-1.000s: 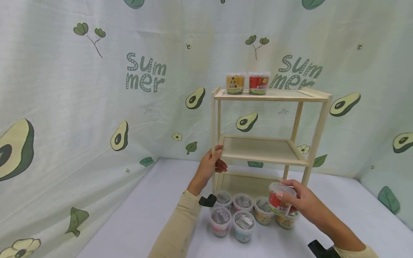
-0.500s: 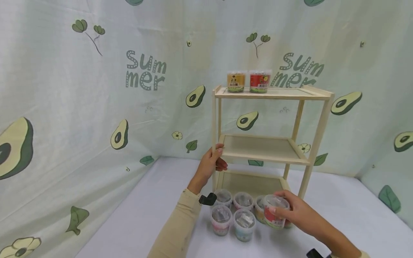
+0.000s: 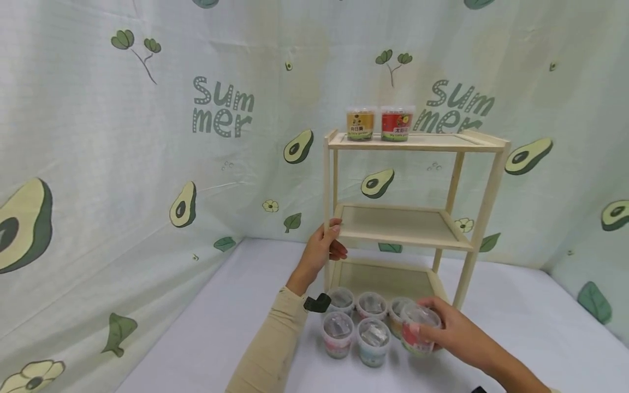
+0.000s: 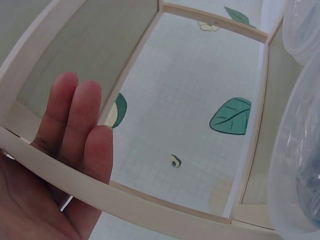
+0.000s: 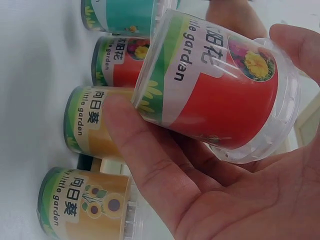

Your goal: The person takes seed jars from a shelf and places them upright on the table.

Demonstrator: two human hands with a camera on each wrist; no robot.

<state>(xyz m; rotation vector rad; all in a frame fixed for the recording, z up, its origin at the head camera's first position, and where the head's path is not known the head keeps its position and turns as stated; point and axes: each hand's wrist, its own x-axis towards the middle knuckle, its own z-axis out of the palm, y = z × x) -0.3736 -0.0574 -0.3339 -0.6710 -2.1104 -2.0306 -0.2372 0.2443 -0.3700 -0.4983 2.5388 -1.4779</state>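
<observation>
In the head view my right hand (image 3: 452,333) holds a clear plastic cup with a red flower label (image 3: 417,333). The right wrist view shows this cup (image 5: 225,85) tilted, fingers along its underside and thumb near the lid. It overlaps the table cups in the head view. My left hand (image 3: 316,251) grips the left front post (image 3: 326,191) of a three-tier wooden shelf at its middle tier (image 3: 403,241). Its fingers curl over the frame in the left wrist view.
Lidded cups stand before the shelf: a pink one (image 3: 337,346), a blue one (image 3: 373,355), yellow sunflower cups (image 5: 90,200) and others. On the top tier are a yellow cup (image 3: 360,126) and a red cup (image 3: 396,127). A printed curtain (image 3: 236,180) hangs behind the white table (image 3: 206,338).
My right hand has brought the red cup left and lower, toward the front of the cup group, and the cup looks more tilted. My left hand keeps its grip on the post.
</observation>
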